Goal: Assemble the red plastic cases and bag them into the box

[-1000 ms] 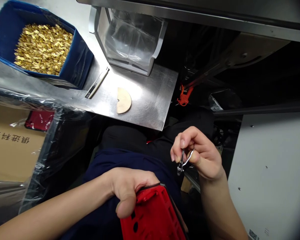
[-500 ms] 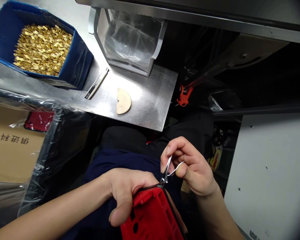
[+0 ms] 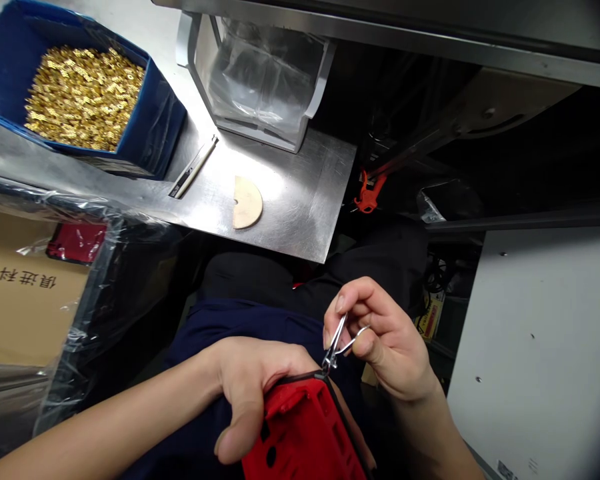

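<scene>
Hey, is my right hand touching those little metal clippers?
Touching. The head view shows the right hand pinching the metal clippers by their handles.

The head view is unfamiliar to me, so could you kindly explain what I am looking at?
Gladly. There is no machine here: these are a person's own bare hands, seen by a single camera worn on the head, looking forward and down.

The left hand holds a red part with a dark rim. The right hand pinches a small metal clipper, its tip at a corner of that rim; whether they touch is hard to tell.

On the metal table are a blue bin of gold pieces, a slim tool, a half disc and a grey bin with clear plastic inside.
</scene>
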Demonstrator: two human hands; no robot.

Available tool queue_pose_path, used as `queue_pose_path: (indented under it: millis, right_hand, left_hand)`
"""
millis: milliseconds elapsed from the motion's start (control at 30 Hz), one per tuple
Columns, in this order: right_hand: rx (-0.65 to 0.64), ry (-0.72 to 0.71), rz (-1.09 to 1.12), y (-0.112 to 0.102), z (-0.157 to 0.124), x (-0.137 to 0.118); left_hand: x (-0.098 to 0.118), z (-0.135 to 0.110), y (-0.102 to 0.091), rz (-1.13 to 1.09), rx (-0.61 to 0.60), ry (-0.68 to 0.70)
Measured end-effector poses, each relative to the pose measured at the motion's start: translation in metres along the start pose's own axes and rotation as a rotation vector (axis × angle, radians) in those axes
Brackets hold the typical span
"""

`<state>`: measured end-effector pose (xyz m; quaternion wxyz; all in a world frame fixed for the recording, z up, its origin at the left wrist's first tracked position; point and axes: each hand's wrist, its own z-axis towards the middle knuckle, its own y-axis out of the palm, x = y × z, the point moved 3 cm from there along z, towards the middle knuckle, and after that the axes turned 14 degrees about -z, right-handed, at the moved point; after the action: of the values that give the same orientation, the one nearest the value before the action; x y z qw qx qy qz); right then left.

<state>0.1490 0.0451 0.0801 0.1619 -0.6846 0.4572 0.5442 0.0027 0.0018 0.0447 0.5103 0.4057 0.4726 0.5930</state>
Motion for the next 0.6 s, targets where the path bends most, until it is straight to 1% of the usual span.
queue_pose_path:
  millis: [133, 300, 367, 433, 500, 533, 600]
  right_hand:
    - [-0.001, 0.033, -0.01, 0.002, 0.0, 0.0]
    - [0.018, 0.045, -0.013, 0.002, -0.001, 0.001]
    - [-0.004, 0.036, 0.068, 0.001, 0.001, 0.003]
    - [-0.015, -0.002, 0.188, -0.003, 0.004, 0.005]
    - [0.033, -0.043, 0.247, -0.009, 0.007, 0.008]
    - [0.081, -0.047, 0.238, -0.014, 0.008, 0.009]
    - [0.175, -0.018, 0.191, -0.021, 0.008, 0.014]
  left_hand:
    - [0.003, 0.001, -0.001, -0.035, -0.047, -0.001]
    - [0.003, 0.002, -0.002, -0.028, -0.055, -0.019]
    - [0.001, 0.002, 0.0, -0.003, -0.042, -0.018]
    - [0.001, 0.0, 0.002, -0.004, 0.031, 0.002]
    - [0.001, -0.002, 0.004, -0.046, 0.113, 0.027]
    - [0.002, -0.004, 0.006, -0.072, 0.13, 0.029]
    - [0.003, -0.006, 0.01, -0.101, 0.127, 0.014]
